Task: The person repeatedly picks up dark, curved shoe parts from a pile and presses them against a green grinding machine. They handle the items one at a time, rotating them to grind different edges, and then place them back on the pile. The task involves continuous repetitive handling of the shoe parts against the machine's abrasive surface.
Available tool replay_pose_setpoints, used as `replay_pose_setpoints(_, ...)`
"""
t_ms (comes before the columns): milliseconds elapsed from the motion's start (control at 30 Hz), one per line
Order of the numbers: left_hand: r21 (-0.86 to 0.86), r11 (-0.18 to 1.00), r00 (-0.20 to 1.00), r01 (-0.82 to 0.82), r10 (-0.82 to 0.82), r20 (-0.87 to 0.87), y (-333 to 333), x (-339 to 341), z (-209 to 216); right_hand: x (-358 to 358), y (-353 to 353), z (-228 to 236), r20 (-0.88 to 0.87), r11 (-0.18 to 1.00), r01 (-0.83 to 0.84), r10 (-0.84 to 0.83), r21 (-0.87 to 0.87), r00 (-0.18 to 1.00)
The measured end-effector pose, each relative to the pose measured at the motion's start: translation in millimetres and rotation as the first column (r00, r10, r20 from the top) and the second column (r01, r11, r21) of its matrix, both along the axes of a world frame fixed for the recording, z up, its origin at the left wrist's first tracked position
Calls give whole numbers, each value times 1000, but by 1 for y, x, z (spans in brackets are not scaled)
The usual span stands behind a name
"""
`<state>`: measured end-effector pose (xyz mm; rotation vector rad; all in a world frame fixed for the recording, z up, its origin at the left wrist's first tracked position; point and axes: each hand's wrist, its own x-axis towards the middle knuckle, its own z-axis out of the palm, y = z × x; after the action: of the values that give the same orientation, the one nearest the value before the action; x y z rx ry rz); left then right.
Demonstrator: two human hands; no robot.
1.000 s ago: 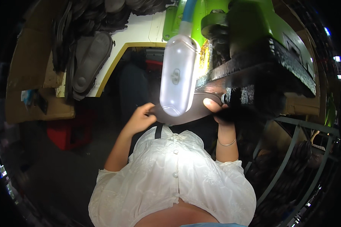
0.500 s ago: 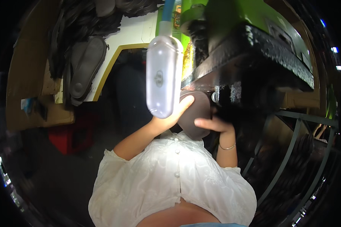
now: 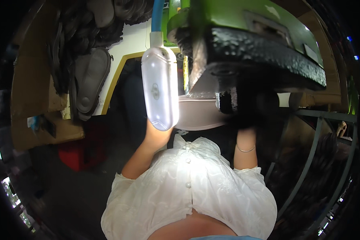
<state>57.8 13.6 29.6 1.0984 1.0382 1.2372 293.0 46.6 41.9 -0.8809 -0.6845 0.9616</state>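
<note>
A grey-brown shoe sole (image 3: 202, 114) lies crosswise below the dark head of a green machine (image 3: 264, 52). At the sole's left end is my left hand (image 3: 159, 127), closed on it as far as I can tell; a glowing lamp (image 3: 161, 88) on a blue hose hides its fingers. My right forearm (image 3: 246, 146), with a thin bracelet, reaches up toward the sole's other end. The right hand itself disappears behind the machine's black underside, so its fingers cannot be seen. Part of the sole's right end is covered by the same machine.
Grey soles (image 3: 93, 80) are piled on a white, yellow-edged table (image 3: 132, 40) at the far left, beside a cardboard box (image 3: 32, 84). A red stool or crate (image 3: 74, 154) stands on the floor. At right is a green metal rack (image 3: 318, 136).
The sole has turned from upright to crosswise and moved under the machine head. My right hand has gone out of sight. The whole view has shifted slightly.
</note>
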Motion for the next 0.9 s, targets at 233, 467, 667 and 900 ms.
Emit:
replay_pose_setpoints(233, 61, 984, 955, -166, 175, -238, 10, -56, 7, -66, -23, -58, -302, 999, 42, -40, 1, 953)
replay_pose_setpoints(467, -79, 992, 962, -97, 74, -262, 2, -78, -27, -72, -28, -20, 136, 950, -313, 310, -1, 941)
replay_pose_setpoints(667, -382, 847, 791, 370, -503, -349, -16, -36, -88, -55, -9, 12, 135, 746, -626, 661, -225, 738)
replay_pose_setpoints(900, -143, 714, 580, 685, -654, -486, -26, 40, -45, -40, 3, 55, 804, 856, -430, 460, -288, 378)
